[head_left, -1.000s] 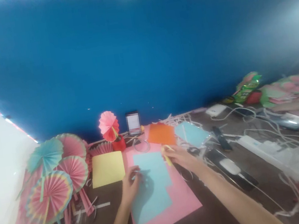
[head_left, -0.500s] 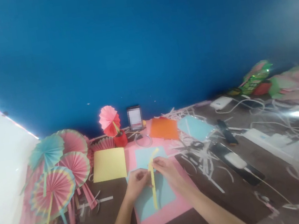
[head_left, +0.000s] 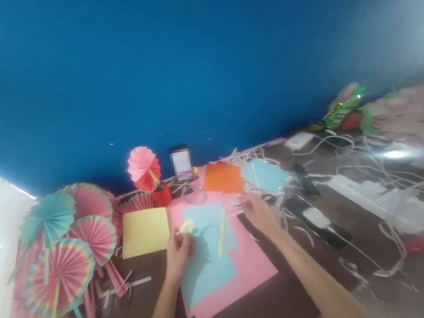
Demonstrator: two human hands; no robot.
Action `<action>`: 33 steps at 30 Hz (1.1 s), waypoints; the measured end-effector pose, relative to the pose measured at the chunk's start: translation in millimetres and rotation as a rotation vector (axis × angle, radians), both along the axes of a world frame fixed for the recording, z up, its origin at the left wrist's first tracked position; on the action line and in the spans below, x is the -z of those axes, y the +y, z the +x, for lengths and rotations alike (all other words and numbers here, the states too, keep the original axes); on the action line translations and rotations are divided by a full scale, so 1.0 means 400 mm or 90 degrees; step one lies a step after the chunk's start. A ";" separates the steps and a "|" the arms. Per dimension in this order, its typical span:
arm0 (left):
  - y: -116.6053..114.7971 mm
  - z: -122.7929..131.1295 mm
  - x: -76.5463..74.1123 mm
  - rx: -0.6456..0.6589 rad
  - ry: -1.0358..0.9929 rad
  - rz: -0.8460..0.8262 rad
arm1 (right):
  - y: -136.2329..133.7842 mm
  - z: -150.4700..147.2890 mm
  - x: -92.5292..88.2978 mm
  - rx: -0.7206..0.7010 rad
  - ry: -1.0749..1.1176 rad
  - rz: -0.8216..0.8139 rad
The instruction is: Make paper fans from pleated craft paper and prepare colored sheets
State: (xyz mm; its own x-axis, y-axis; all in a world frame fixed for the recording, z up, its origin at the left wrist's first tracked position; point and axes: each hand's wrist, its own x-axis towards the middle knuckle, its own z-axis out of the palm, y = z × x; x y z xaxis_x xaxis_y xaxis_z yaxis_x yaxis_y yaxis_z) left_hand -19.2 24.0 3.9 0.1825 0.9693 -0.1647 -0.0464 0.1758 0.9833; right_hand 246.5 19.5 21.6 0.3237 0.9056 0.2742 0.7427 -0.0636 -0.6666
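Observation:
My left hand (head_left: 178, 248) is closed on a yellow paper strip (head_left: 187, 225), which bends in a loop above its fingers. Below lies a light blue paper sheet (head_left: 210, 281) on larger pink sheets (head_left: 252, 270). A second yellow strip (head_left: 222, 236) lies slanting on the blue paper, between my hands. My right hand (head_left: 259, 213) is out to the right, at the pink paper's edge, over white paper scraps. Its fingers are curled and blurred, and what they hold, if anything, is hidden. The scissors seen there before are now covered by this hand.
Pleated paper fans (head_left: 59, 272) stand at the left, beside a yellow sheet (head_left: 145, 232). A pink fan (head_left: 144, 168) rises from a red pot (head_left: 160, 194) at the back. Orange paper (head_left: 222, 177), a black phone (head_left: 337, 233), a white power strip (head_left: 361, 195) and cables lie rightward.
My hands have moved apart: the left went left with a yellow strip, the right went right to the scraps. One yellow strip now rests on the blue paper. The view has shifted slightly.

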 end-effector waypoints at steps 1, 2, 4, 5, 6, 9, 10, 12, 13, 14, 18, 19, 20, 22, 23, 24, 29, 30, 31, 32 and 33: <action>0.000 0.000 0.003 -0.010 0.000 0.010 | 0.002 0.016 -0.007 -0.007 -0.043 -0.034; 0.001 0.000 0.008 -0.017 0.000 0.022 | 0.006 0.026 -0.016 -0.023 -0.077 -0.070; 0.003 -0.001 0.020 -0.013 0.002 0.041 | 0.024 0.024 -0.033 -0.086 -0.154 -0.121; 0.004 -0.002 0.027 -0.007 0.004 0.046 | 0.037 0.012 -0.040 -0.134 -0.202 -0.136; 0.005 -0.003 0.035 0.000 0.008 0.050 | 0.053 -0.006 -0.045 -0.203 -0.265 -0.143; 0.007 -0.007 0.050 0.019 0.031 0.047 | 0.108 -0.078 -0.039 -0.285 -0.311 -0.144; 0.007 -0.008 0.051 0.024 0.041 0.044 | 0.126 -0.102 -0.032 -0.301 -0.325 -0.144; 0.007 -0.012 0.044 0.027 0.059 0.043 | 0.160 -0.143 -0.017 -0.328 -0.346 -0.140; 0.006 -0.014 0.039 0.026 0.067 0.044 | 0.173 -0.158 -0.012 -0.342 -0.354 -0.138; 0.005 -0.015 0.032 0.023 0.075 0.047 | 0.183 -0.169 -0.009 -0.356 -0.361 -0.134; 0.002 -0.015 0.012 -0.007 0.059 0.059 | 0.177 -0.171 -0.031 -0.395 -0.362 -0.102; 0.001 -0.013 0.011 -0.020 0.047 0.056 | 0.164 -0.165 -0.041 -0.390 -0.340 -0.087; 0.001 -0.012 0.010 -0.028 0.037 0.051 | 0.147 -0.157 -0.050 -0.375 -0.299 -0.065; -0.001 -0.010 0.013 -0.024 0.024 0.041 | 0.108 -0.140 -0.066 -0.295 -0.172 0.000; -0.002 -0.010 0.015 -0.015 0.020 0.042 | 0.088 -0.134 -0.071 -0.229 -0.081 0.035; -0.003 -0.009 0.017 -0.008 0.017 0.048 | 0.069 -0.128 -0.075 -0.156 0.025 0.061; 0.001 -0.004 0.023 -0.015 0.005 0.056 | 0.014 -0.129 -0.077 -0.004 0.468 0.065; 0.003 -0.001 0.022 -0.016 -0.011 0.052 | 0.010 -0.136 -0.075 -0.016 0.516 0.051; 0.004 0.002 0.020 -0.016 -0.033 0.048 | 0.005 -0.146 -0.073 -0.029 0.561 0.042; 0.004 0.005 0.017 -0.013 -0.058 0.043 | 0.001 -0.158 -0.070 -0.044 0.606 0.037; 0.004 0.007 0.013 -0.008 -0.082 0.038 | -0.003 -0.172 -0.066 -0.061 0.649 0.033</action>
State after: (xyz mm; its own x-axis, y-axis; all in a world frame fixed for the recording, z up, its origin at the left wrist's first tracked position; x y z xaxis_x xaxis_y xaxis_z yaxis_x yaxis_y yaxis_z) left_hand -16.4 25.7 -1.2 0.1857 0.9791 -0.0831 -0.1756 0.1163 0.9776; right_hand 177.6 18.2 47.8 0.3516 0.9348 -0.0509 -0.1789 0.0137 -0.9838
